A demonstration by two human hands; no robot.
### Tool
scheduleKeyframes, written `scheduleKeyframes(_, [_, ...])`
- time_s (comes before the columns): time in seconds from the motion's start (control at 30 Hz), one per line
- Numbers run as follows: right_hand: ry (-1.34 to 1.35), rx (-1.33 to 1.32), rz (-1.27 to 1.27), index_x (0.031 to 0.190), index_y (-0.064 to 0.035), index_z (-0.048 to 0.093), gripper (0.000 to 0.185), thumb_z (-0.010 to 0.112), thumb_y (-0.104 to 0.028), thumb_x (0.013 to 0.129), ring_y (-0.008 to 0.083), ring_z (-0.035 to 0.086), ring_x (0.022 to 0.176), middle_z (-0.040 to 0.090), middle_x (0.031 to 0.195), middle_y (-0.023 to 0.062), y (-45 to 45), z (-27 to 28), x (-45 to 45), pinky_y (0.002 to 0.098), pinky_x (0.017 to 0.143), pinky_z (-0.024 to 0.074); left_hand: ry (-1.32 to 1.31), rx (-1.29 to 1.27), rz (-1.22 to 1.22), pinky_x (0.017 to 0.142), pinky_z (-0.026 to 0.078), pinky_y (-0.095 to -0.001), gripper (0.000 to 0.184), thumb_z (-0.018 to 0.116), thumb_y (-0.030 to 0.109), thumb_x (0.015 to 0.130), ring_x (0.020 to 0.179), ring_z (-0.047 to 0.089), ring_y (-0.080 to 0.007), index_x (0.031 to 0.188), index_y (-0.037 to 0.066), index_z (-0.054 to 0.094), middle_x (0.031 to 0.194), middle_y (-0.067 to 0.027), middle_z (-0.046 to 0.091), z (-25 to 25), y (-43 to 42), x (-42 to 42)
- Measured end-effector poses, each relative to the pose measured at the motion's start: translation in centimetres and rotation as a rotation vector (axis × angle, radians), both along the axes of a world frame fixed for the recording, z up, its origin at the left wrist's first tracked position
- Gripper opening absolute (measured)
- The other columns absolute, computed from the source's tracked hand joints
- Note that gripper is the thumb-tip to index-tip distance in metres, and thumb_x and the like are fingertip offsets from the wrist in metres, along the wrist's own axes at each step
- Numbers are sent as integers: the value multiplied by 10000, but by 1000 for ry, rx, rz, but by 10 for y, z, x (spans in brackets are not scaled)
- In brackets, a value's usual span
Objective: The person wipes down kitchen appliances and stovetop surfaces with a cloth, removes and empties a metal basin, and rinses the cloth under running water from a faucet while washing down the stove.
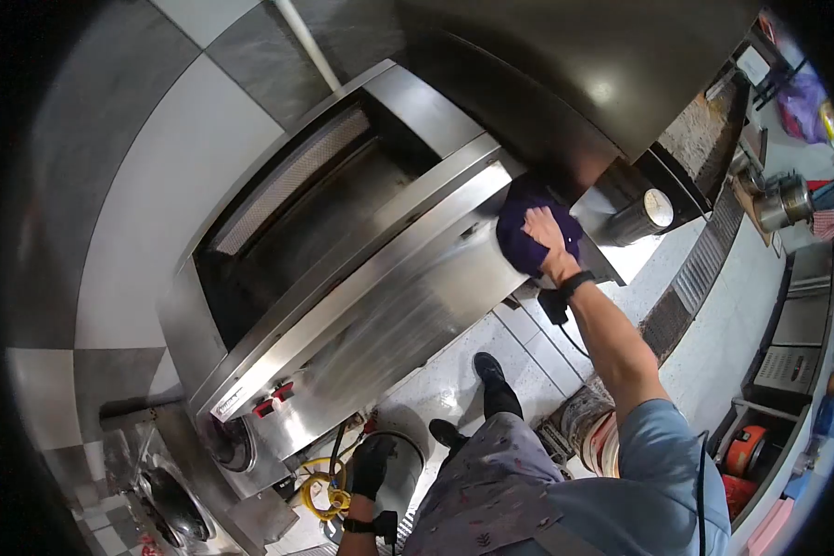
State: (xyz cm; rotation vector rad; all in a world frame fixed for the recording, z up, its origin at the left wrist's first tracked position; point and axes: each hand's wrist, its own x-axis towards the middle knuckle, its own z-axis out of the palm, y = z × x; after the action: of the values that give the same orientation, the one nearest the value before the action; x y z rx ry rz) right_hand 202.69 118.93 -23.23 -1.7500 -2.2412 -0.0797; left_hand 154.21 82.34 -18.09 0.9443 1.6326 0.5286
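Observation:
My right hand [544, 232] is bare and presses a dark purple cloth [519, 243] against the right end of a stainless steel appliance's front panel [417, 301]. The fingers are bunched on the cloth. A wristband with a small black device and a thin cable is on that arm. My left hand [372, 466], in a black glove, hangs low in front of a grey round container [404, 463]. Its fingers blend into the dark glove, so their closure is unclear. A coiled yellow hose [320, 491] lies beside it, under the appliance's red knobs [273, 398].
The appliance has a deep, open cavity [315, 222] on top. Right of the cloth stands a metal cylinder with a pale round top [658, 208]. A floor drain grate [700, 273] crosses the white tiles. Shelving [792, 371] lines the right side. A dark pan [171, 505] sits lower left.

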Motion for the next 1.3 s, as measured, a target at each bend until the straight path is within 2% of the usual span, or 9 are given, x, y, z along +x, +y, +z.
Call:
scheduleKeyframes(0.27, [-35,-134,-45,757,-40,630,255,513,-215,900,326,561,952,606,921,177,-91,11,-109,452,860,411,-19,-53,-18,701,552,-334,239,599,182,977,755,699,-197,1001,-23,720,883,-98,738,-24,-41,-41])
scheduleKeyframes(0.37, [-49,-127,51,772,-36,640,273,511,-246,891,319,560,947,607,913,165,-102,25,-154,449,863,408,137,298,-303,725,565,-344,232,581,144,978,790,709,-211,1054,-23,723,949,-125,743,-36,-71,-64])
scheduleKeyframes(0.67, [-285,-163,357,848,-129,719,270,588,-365,851,268,590,991,654,940,103,-112,34,-273,424,860,395,90,261,-148,704,548,-373,158,609,107,905,769,705,-275,985,48,732,893,-117,720,-49,-139,-108])
scheduleKeyframes(0.83, [-234,-155,473,883,-127,738,276,556,-332,910,249,632,929,676,911,66,-154,20,-350,428,863,417,554,478,-554,710,544,-408,171,595,76,875,793,690,-307,978,54,730,895,-129,711,-28,-156,-117])
scheduleKeyframes(0.93, [-199,-8,519,858,-142,747,243,566,-299,898,247,643,876,685,887,58,-183,-7,-388,439,833,426,383,451,-377,720,543,-421,195,591,71,860,825,687,-309,997,51,728,907,-134,706,-22,-169,-117])
scheduleKeyframes(1.17, [291,306,662,708,-112,685,195,620,-282,777,234,628,755,625,730,52,-280,-18,-460,390,777,439,458,499,-446,705,546,-395,200,579,49,875,798,694,-304,1014,20,720,893,-150,702,-17,-194,-125])
scheduleKeyframes(1.23, [605,-203,907,742,-89,679,223,630,-285,838,324,642,901,668,837,96,-299,59,-456,464,840,459,325,397,-301,685,546,-371,178,574,44,886,773,696,-282,992,4,711,887,-134,708,-2,-197,-123])
scheduleKeyframes(1.27, [1148,-141,807,850,-14,663,197,679,-207,812,340,664,894,660,872,160,-330,-53,-523,439,800,513,324,400,-318,685,546,-371,178,574,44,886,773,696,-282,992,4,711,887,-134,708,-2,-198,-125])
scheduleKeyframes(1.3, [1064,-433,903,886,-17,652,200,676,-205,822,335,666,904,661,897,157,-325,4,-513,434,803,517,318,351,-303,680,547,-362,167,581,45,880,774,695,-277,978,1,708,891,-133,710,-10,-207,-131])
